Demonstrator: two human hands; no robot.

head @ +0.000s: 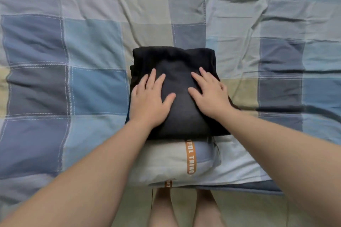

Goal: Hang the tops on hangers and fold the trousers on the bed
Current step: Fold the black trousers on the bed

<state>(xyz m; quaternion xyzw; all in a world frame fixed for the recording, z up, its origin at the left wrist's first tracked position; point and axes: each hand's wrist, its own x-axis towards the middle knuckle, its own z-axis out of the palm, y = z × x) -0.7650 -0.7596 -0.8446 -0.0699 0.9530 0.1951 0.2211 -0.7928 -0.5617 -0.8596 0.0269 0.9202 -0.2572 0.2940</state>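
A pair of black trousers (177, 61) lies folded into a compact square bundle on the bed, near its front edge. My left hand (150, 99) lies flat on the left half of the bundle with straight, spread fingers. On the right half, my right hand (209, 94) presses down the same way, palm down. No tops or hangers are in view.
The bed is covered by a blue, grey and beige checked quilt (92, 51) with orange lettered stripes (191, 158). The quilt's front edge hangs just above my bare legs (162, 208) and the tiled floor (258, 208).
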